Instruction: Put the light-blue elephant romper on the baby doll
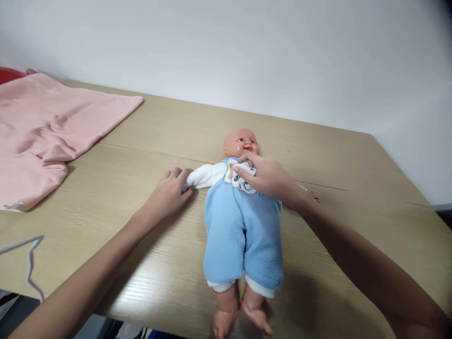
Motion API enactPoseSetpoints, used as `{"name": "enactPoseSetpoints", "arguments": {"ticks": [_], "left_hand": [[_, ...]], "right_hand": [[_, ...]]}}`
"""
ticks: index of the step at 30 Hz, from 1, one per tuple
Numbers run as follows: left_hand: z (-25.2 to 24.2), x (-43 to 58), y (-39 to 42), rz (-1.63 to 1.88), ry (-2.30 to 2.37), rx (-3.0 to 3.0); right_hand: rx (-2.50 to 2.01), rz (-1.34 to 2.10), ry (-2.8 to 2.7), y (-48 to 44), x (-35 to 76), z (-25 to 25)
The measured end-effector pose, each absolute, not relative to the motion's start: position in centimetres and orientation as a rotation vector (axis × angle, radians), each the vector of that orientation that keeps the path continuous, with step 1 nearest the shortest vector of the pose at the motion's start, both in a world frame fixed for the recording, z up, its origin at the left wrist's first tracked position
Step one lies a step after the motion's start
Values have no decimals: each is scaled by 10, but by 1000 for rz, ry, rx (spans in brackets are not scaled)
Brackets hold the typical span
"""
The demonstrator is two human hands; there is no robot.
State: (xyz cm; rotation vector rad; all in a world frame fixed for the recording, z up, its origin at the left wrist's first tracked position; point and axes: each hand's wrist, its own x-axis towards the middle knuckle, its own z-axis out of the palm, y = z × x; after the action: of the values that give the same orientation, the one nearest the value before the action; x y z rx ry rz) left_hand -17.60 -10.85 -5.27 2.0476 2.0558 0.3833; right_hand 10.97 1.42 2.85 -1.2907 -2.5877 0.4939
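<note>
A baby doll point(241, 144) lies on its back, head toward the wall and bare feet toward me. It wears a light blue fleece romper point(226, 230) with white sleeves and a white animal face on the chest. My left hand point(175, 186) is closed round the cuff of the white sleeve point(206, 176) on the left, which is stretched out sideways. My right hand point(264, 175) rests on the doll's chest near the neckline, thumb and fingers on the cloth; whether it pinches the fabric is unclear. The doll's other arm is mostly hidden beneath my right forearm.
A pink cloth point(52, 122) lies crumpled on the wooden table point(158, 132) at the left, with a red object point(10, 74) behind it. A white wire hanger point(30, 256) sits at the front left edge. A white wall point(226, 52) stands behind the table.
</note>
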Motion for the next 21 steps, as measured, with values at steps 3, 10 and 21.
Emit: {"name": "enactPoseSetpoints", "arguments": {"ticks": [3,10,21], "left_hand": [[-53,-176,-109,346,2108,2056],[-39,-185,-99,507,1930,2020],[20,-82,-37,899,1271,2334]], "right_hand": [[-1240,747,-2541,14,153,25],[-1113,835,-2446,8,236,-13],[-1042,3,-2329,-10,285,-69]]}}
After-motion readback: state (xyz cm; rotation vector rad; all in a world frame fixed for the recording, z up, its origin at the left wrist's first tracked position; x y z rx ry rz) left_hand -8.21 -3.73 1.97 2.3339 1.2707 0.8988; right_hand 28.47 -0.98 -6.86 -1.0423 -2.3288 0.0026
